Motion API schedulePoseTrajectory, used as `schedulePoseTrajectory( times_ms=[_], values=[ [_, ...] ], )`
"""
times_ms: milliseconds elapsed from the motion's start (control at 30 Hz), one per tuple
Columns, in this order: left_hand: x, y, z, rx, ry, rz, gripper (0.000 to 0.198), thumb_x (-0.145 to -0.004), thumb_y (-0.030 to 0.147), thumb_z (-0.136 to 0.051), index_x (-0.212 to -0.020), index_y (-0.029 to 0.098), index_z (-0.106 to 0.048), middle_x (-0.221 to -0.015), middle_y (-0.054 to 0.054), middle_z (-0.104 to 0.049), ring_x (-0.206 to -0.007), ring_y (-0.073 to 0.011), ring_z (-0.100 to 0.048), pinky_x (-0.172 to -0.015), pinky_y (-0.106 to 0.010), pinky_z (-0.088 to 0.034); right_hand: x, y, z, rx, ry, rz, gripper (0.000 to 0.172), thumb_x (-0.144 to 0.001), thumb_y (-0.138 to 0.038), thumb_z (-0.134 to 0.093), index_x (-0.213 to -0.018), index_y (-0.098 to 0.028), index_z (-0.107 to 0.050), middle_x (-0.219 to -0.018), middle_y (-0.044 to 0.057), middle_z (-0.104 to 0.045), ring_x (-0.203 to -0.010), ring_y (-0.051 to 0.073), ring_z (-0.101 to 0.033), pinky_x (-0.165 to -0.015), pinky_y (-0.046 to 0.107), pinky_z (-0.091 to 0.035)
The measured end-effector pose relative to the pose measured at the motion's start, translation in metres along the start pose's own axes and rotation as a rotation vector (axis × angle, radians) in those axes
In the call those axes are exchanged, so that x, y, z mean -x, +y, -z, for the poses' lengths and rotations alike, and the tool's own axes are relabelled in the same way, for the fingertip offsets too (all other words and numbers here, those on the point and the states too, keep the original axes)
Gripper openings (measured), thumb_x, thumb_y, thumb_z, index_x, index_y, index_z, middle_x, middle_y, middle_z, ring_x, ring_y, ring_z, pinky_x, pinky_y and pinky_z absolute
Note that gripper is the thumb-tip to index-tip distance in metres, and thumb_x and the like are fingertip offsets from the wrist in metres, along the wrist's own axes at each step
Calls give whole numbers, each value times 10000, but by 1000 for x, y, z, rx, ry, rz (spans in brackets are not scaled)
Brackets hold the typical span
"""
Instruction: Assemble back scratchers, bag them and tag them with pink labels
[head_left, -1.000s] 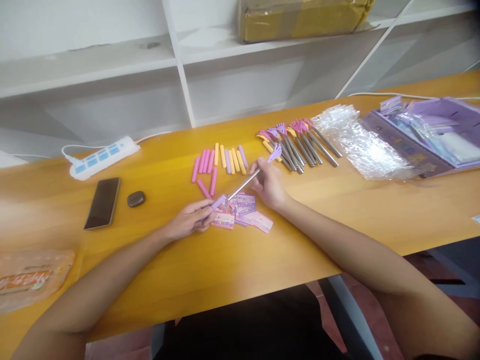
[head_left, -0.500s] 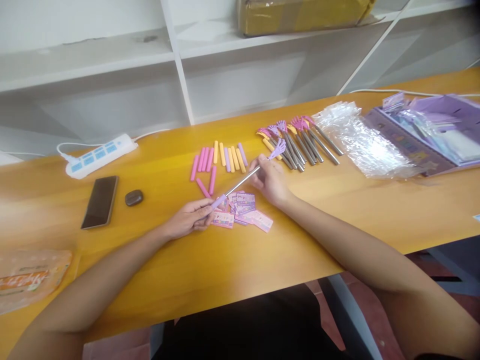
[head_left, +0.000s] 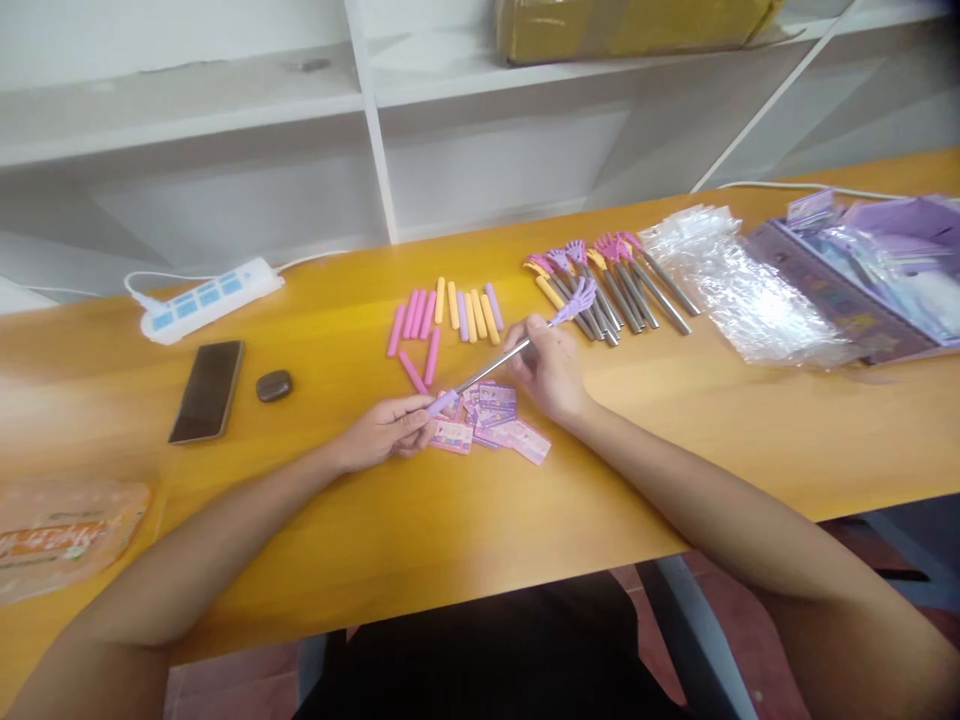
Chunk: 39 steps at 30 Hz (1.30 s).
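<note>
A small back scratcher (head_left: 504, 362) with a metal rod and a purple claw head is held between both hands above the yellow table (head_left: 675, 450). My left hand (head_left: 386, 430) pinches its purple grip end. My right hand (head_left: 547, 370) is closed on the rod near the claw head. Under them lies a pile of small pink and purple cards (head_left: 495, 425). Loose pink, yellow and purple grip sleeves (head_left: 446, 320) lie just beyond. A row of several more scratchers (head_left: 611, 285) lies to the right of the sleeves.
Clear plastic bags (head_left: 739, 290) and a purple box (head_left: 877, 280) sit at the right. A phone (head_left: 207, 390), a dark small case (head_left: 274, 385) and a white power strip (head_left: 206, 298) lie at the left. An orange packet (head_left: 64, 535) rests at the near left edge. White shelves stand behind.
The view has shifted slightly. Both hands still hold the scratcher in nearly the same pose; the grip end sits a little further into my left fingers.
</note>
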<state>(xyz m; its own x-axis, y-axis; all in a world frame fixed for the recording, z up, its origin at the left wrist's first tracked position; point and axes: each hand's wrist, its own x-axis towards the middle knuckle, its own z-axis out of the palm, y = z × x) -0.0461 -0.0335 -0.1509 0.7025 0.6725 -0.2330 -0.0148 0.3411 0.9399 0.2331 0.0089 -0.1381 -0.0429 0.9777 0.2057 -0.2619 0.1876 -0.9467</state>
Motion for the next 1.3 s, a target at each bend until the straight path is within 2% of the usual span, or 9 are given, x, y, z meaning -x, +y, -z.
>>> schedulePoseTrajectory(
  times_ms=[200,267,333,400,500,600,733,900,1300],
  values=[
    [3,12,-3,-210,-16,16,366,-1115,521,-510,-1075,176,-625,-778,18,-547,-537,-75,-297,-534,-258,-275,8,1,-7,7,-141,-63,605,-989,-772,-638,-828,-193,-706,-541,-45,-495,-438,87,-418,-459,251,-297],
    [5,22,-8,-492,43,8,365,-1137,509,-442,-1103,193,-622,-866,-20,-625,-620,-114,-449,-609,-274,-394,9,-1,-7,-3,-211,-65,595,-1002,-769,-623,-883,-193,-712,-589,-38,-540,-450,86,-440,-459,250,-315],
    [8,30,-12,-828,150,-23,335,-1149,467,-410,-1203,214,-622,-1061,-70,-705,-865,-183,-625,-788,-322,-498,8,-3,-6,-1,-266,-50,573,-1018,-754,-612,-952,-194,-713,-661,-26,-597,-473,87,-474,-469,253,-353],
    [9,34,-14,-1063,242,-49,310,-1153,391,-386,-1311,225,-594,-1233,-103,-716,-1065,-237,-671,-916,-369,-516,5,-3,-3,4,-311,-37,528,-1035,-722,-615,-1044,-201,-702,-730,-16,-648,-496,89,-506,-497,260,-401],
    [11,35,-12,-1239,328,-23,316,-1140,280,-327,-1341,196,-556,-1184,-119,-726,-962,-240,-694,-841,-367,-513,-3,-3,3,7,-337,-14,510,-996,-692,-705,-1210,-231,-652,-812,-18,-679,-528,97,-543,-554,278,-462],
    [11,37,-8,-1372,418,94,287,-1123,284,-326,-1251,175,-559,-944,-78,-714,-753,-232,-651,-681,-348,-438,-15,-2,11,37,-229,49,646,-860,-648,-879,-1309,-280,-594,-868,-32,-646,-594,107,-553,-597,289,-496],
    [8,44,-4,-1471,510,230,272,-1092,429,-452,-1091,206,-608,-840,-54,-719,-700,-244,-653,-612,-341,-352,-27,-8,27,198,-153,171,475,-820,-518,-951,-1108,-273,-663,-945,-2,-637,-762,140,-603,-668,294,-516],
    [6,44,3,-1597,530,330,290,-1052,418,-483,-982,225,-688,-885,-82,-778,-788,-279,-725,-629,-343,-367,-27,-18,39,528,-363,288,279,-886,-471,-909,-901,-238,-757,-932,34,-694,-871,185,-656,-824,349,-528],
    [8,43,10,-1780,496,448,475,-1117,385,-349,-1092,183,-778,-1013,-172,-821,-970,-360,-794,-729,-382,-484,-6,-18,20,518,-403,150,418,-851,-538,-919,-756,-186,-714,-789,20,-677,-740,153,-613,-718,313,-462]
  ],
)
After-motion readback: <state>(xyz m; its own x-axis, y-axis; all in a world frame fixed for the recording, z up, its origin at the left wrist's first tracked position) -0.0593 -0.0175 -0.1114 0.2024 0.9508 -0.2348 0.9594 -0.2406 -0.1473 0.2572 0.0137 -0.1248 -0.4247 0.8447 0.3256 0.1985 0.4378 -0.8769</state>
